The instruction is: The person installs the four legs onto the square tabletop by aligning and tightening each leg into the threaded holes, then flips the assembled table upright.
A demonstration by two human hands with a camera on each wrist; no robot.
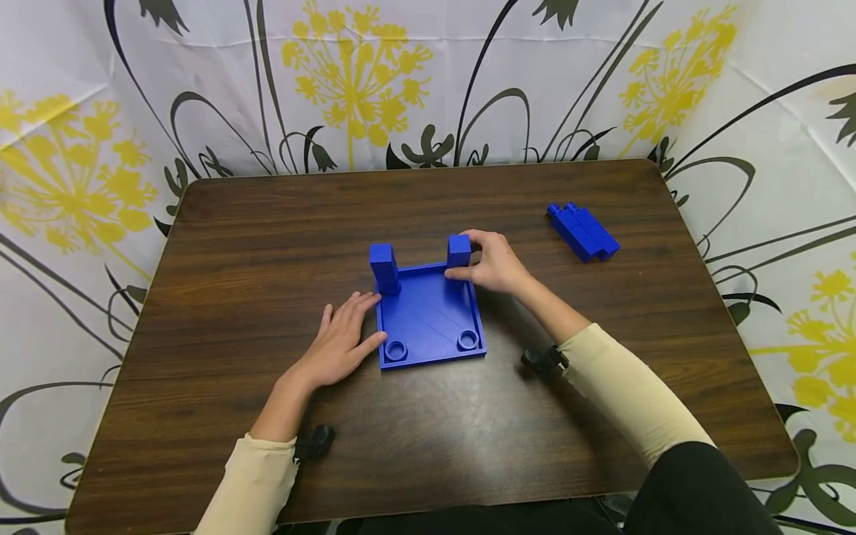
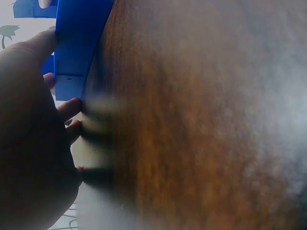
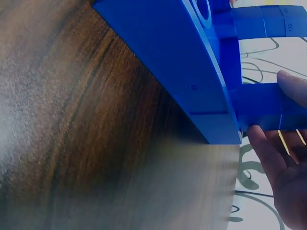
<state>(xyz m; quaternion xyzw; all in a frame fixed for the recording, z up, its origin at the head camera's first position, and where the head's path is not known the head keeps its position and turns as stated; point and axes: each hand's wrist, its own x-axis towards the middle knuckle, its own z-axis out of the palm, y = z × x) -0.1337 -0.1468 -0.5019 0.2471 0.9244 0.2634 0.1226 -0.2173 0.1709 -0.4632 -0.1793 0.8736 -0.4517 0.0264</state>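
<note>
A square blue tray (image 1: 428,319) with a raised rim lies on the table, round sockets showing in its two near corners. Blue block legs stand upright at its far corners: a left leg (image 1: 383,266) and a right leg (image 1: 458,251). My right hand (image 1: 496,261) grips the right leg between thumb and fingers, also seen in the right wrist view, where that leg (image 3: 261,108) rises from the tray's corner. Against the tray's left side rests my left hand (image 1: 341,340), fingers mostly straight, thumb and fingertips at the rim.
Two more blue block legs (image 1: 584,232) lie side by side at the back right of the brown wooden table (image 1: 267,238). A white flowered cloth (image 1: 221,67) hangs behind the table and along its sides.
</note>
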